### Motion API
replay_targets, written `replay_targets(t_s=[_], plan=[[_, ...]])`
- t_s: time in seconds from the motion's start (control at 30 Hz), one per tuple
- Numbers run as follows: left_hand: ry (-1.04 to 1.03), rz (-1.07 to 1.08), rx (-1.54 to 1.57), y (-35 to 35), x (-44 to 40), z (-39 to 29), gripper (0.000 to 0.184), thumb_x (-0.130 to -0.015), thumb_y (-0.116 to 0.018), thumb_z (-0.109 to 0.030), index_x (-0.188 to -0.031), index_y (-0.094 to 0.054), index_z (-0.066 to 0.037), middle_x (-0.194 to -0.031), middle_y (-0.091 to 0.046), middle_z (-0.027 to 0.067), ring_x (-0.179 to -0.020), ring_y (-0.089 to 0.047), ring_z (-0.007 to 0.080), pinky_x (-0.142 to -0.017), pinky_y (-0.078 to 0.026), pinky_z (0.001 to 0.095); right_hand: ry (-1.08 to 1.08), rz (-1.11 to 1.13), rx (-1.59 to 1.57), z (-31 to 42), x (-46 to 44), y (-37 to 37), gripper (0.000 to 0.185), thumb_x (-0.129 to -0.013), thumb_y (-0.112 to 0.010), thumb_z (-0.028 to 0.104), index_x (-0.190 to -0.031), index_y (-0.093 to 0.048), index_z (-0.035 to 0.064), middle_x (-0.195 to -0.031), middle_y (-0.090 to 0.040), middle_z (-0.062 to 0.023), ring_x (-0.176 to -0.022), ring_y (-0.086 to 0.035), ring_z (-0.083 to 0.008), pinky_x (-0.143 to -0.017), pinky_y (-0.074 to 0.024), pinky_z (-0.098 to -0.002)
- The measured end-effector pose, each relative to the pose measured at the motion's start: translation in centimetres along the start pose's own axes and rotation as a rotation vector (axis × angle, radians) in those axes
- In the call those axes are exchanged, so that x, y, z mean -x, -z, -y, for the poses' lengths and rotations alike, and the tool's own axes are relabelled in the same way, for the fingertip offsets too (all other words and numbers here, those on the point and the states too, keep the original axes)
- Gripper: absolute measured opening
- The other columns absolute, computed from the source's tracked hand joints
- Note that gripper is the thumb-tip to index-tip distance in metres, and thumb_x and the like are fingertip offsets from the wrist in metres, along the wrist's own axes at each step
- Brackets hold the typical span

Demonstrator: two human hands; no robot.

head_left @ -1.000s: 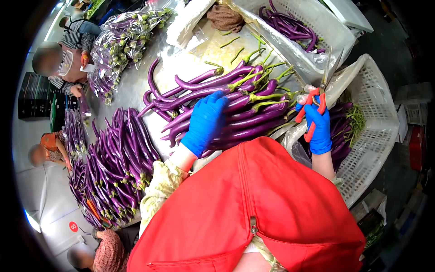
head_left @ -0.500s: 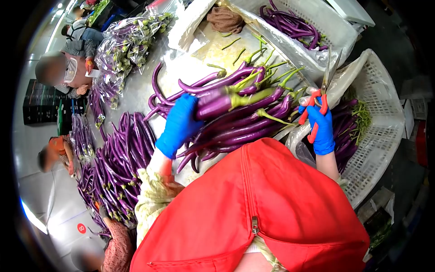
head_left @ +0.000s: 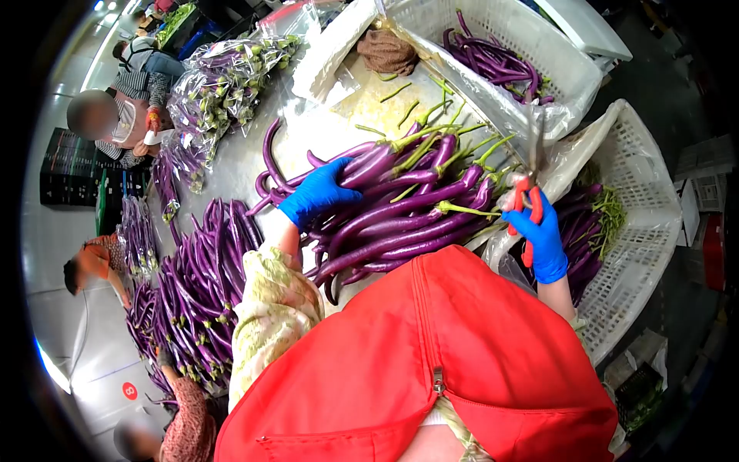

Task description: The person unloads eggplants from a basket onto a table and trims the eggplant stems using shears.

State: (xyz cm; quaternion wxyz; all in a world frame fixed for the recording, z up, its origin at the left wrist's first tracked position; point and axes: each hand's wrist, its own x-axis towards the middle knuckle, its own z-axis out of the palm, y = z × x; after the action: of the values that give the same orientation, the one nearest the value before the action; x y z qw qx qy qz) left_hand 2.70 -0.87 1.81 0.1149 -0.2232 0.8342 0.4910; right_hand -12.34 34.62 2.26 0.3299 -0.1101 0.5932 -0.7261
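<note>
In the head view, my blue-gloved left hand [head_left: 319, 194] reaches over the left side of a heap of long purple eggplants [head_left: 419, 219] on the metal table. Its thumb and fingers curve around one or more eggplants in the upper layer; the exact number is hidden. The green stems point to the right. My right hand [head_left: 544, 240], also in a blue glove, is closed around red-handled snips [head_left: 522, 202] to the right of the heap. Their blades point up and away from me, blurred by motion.
White crates with eggplants stand at the back [head_left: 570, 81] and right [head_left: 635, 254]. Bagged eggplants [head_left: 231, 85] and a loose pile [head_left: 196, 300] lie on the left. A brown cloth [head_left: 387, 52] and cut stems [head_left: 395, 92] are at the back. Several people work along the left.
My left hand, which was blurred with an eggplant lifted over the heap, now lies lower among the eggplants with its fingers pointing right. The snips have shifted slightly left, their blades now blurred.
</note>
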Motion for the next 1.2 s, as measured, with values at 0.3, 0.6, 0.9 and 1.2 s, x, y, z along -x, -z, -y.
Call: replay_targets(t_s=[0.3, 0.6, 0.9, 1.2], plan=[[-0.134, -0.396, 0.31, 5.0, 4.4, -6.3, 0.058, -0.067, -0.069, -0.001, -0.12, -0.046, 0.004, -0.098, -0.06, 0.0103, -0.089, -0.06, 0.0173, -0.081, -0.048, 0.0293, 0.513, 0.282, 0.741, 2.7, 0.1, -2.8, 0.05, -0.072, -0.066, 0.004, -0.12, -0.05, 0.0021, -0.101, -0.059, -0.0097, -0.08, -0.058, -0.0149, -0.071, -0.0473, -0.0265], [-0.121, -0.298, 0.329, 1.6, 7.3, -10.1, 0.056, -0.066, -0.071, -0.005, -0.116, -0.05, 0.003, -0.1, -0.058, 0.0065, -0.09, -0.055, 0.0132, -0.081, -0.045, 0.0265, 0.339, 0.343, 0.717, 3.3, -2.3, -3.4, 0.053, -0.073, -0.068, 0.011, -0.122, -0.049, 0.0004, -0.097, -0.06, -0.0102, -0.081, -0.057, -0.0118, -0.074, -0.0465, -0.0261], [-0.182, -0.281, 0.225, -0.1, 7.2, -9.6, 0.054, -0.068, -0.07, -0.015, -0.116, -0.051, -0.001, -0.101, -0.059, 0.0071, -0.092, -0.054, 0.0141, -0.086, -0.042, 0.0273, 0.16, 0.437, 0.647, 5.0, -1.8, -4.0, 0.05, -0.075, -0.067, 0.008, -0.121, -0.049, -0.0023, -0.103, -0.062, -0.0078, -0.091, -0.057, -0.0094, -0.08, -0.0458, -0.0235], [-0.155, -0.275, 0.407, 0.2, 7.4, -9.4, 0.057, -0.068, -0.071, -0.007, -0.119, -0.048, 0.0, -0.105, -0.057, 0.0064, -0.095, -0.054, 0.0137, -0.086, -0.043, 0.0273, 0.298, 0.409, 0.789, 3.4, -2.0, -3.5, 0.044, -0.076, -0.062, 0.006, -0.118, -0.05, -0.0027, -0.094, -0.064, -0.0095, -0.086, -0.058, -0.0092, -0.074, -0.0466, -0.0247]])
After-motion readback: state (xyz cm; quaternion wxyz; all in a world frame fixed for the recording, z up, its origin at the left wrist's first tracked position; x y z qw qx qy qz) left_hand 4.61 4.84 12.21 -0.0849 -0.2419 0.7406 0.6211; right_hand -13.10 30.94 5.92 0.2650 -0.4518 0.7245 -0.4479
